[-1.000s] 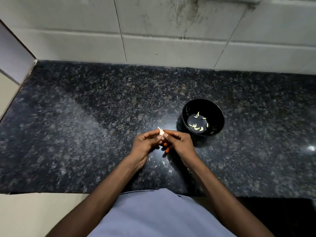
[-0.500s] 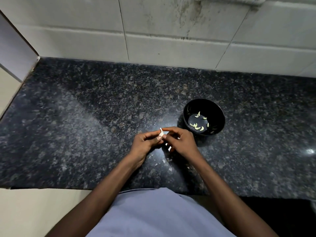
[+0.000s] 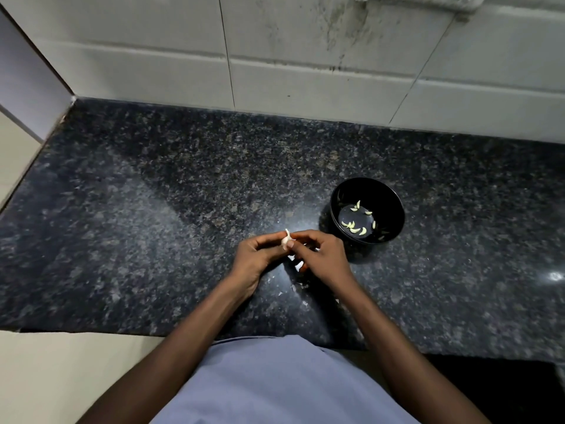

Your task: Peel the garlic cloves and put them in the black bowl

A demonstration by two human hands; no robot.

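Between both hands' fingertips, left hand (image 3: pixel 255 258) and right hand (image 3: pixel 324 260) pinch the garlic clove (image 3: pixel 286 239).

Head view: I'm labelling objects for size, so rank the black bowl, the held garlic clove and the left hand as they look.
1. black bowl
2. left hand, slightly smaller
3. garlic clove, far smallest

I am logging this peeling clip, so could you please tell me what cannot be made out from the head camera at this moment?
- Garlic clove: only its tip shows in the head view; both hands' fingers cover the rest, so how far it is peeled is unclear.
- Right hand: its palm side faces away, hiding what white bits it holds.
- Peeled cloves in the black bowl: too small to count surely.
- Left hand: fingertips hidden behind the clove.
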